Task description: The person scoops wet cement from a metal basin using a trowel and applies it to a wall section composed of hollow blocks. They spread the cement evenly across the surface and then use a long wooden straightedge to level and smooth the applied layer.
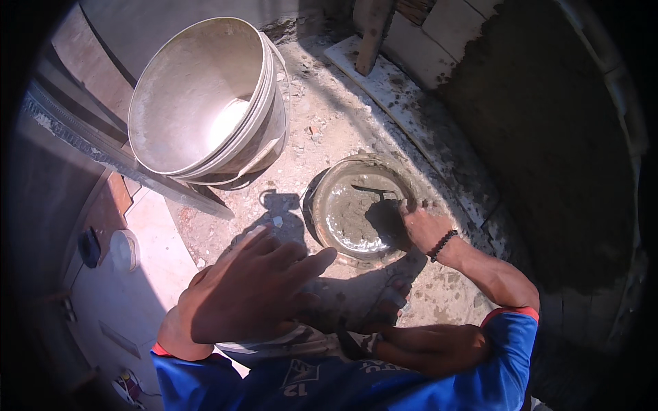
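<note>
A round bucket (329, 233) of wet grey mortar (349, 214) stands on the ground before me. My right hand (426, 227), with a dark beaded bracelet at its wrist, is closed at the bucket's right rim. Beside its fingers, a thin dark edge like a trowel blade (372, 188) lies in the mortar; the handle is hidden by the hand and its shadow. My left hand (257, 281) hangs in the air nearer to me, left of the bucket, back upward. Its fingers are stretched and hold nothing.
A large whitish bucket (199, 103) with a wire handle leans open at the upper left. Beside it runs a long metal bar (130, 164). Dark wet mortar covers the wall (541, 157) at right. A speckled board (404, 109) lies along its foot, with a wooden post (375, 38) on it.
</note>
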Motion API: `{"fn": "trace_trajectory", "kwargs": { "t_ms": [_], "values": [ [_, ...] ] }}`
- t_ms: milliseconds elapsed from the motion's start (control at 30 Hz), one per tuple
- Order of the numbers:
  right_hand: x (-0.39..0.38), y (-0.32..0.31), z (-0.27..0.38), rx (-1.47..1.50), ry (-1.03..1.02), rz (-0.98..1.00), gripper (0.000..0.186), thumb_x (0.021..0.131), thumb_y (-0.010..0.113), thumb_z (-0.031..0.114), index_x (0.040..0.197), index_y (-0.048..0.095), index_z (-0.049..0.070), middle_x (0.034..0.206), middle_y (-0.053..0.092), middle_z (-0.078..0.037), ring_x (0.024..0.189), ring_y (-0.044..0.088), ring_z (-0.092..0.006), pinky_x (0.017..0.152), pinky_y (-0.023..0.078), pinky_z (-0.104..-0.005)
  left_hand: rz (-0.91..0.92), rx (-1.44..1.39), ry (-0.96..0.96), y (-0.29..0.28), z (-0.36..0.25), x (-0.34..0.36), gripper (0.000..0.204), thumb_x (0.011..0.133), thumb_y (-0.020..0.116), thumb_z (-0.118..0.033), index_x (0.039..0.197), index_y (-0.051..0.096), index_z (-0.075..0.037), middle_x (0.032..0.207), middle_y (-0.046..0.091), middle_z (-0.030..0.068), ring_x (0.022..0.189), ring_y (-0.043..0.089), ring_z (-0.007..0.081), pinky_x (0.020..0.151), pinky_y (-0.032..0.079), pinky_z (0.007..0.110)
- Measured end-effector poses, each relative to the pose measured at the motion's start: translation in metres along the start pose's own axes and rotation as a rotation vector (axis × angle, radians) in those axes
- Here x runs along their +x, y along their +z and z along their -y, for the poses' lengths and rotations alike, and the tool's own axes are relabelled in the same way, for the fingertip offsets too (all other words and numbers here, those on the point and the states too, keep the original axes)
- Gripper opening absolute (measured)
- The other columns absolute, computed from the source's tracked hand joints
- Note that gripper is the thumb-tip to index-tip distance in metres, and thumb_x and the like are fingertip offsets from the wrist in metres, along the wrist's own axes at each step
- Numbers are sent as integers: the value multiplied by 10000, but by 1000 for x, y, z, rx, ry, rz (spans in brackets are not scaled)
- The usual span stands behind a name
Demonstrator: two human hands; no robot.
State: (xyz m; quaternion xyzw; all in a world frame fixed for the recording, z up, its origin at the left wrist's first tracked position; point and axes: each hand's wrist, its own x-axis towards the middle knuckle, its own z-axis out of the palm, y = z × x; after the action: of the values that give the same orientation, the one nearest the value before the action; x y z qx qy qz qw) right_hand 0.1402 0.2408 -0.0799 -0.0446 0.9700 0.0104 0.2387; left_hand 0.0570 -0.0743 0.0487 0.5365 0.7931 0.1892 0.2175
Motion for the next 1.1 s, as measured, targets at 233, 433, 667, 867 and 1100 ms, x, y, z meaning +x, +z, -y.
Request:
{"fn": "trace_trajectory", "kwargs": {
  "t_ms": [233, 433, 667, 867, 1100],
  "values": [
    [-32, -22, -31, -20, -71, -239, 236, 928, 560, 160, 1081, 637, -3, 923, 685, -215, 846, 686, -417, 674, 565, -493, 3, 40, 3, 5, 4, 1, 741, 701, 840, -443, 1334, 596, -146, 1080, 675, 117, 987, 655, 313, 1052, 443, 472],
    [21, 17, -25, 322, -153, 17, 265, 929, 587, 230, 988, 651, -21, 824, 676, -272, 800, 674, -448, 710, 558, -530, 23, 59, 50, 9, 3, 15, 737, 706, 835, -418, 1338, 583, -134, 1058, 669, 114, 950, 649, 300, 1004, 456, 450],
    [-21, 0, -66, 109, 95, 163, 264, 940, 563, 225, 1093, 634, 22, 911, 693, -269, 835, 695, -421, 710, 572, -502, 24, 80, 20, 4, 0, 2, 682, 751, 819, -364, 1342, 579, -120, 1067, 670, 116, 962, 642, 296, 1032, 442, 455],
    [-11, 20, -28, -227, 140, -385, 236, 879, 568, 143, 1090, 568, 37, 1058, 619, -251, 973, 643, -369, 818, 510, -423, 113, 84, 48, -3, -5, 10, 635, 810, 767, -343, 1357, 549, -105, 1023, 628, 88, 1000, 615, 282, 1030, 456, 475],
    [-38, 24, -3, -182, -16, -41, 464, 908, 524, 150, 1360, 543, 45, 1223, 601, -319, 1048, 645, -429, 848, 499, -520, 102, 389, 41, 17, 1, -14, 533, 880, 662, -232, 1377, 539, -84, 1191, 609, 93, 1101, 571, 272, 1035, 430, 432]
  ]
}}
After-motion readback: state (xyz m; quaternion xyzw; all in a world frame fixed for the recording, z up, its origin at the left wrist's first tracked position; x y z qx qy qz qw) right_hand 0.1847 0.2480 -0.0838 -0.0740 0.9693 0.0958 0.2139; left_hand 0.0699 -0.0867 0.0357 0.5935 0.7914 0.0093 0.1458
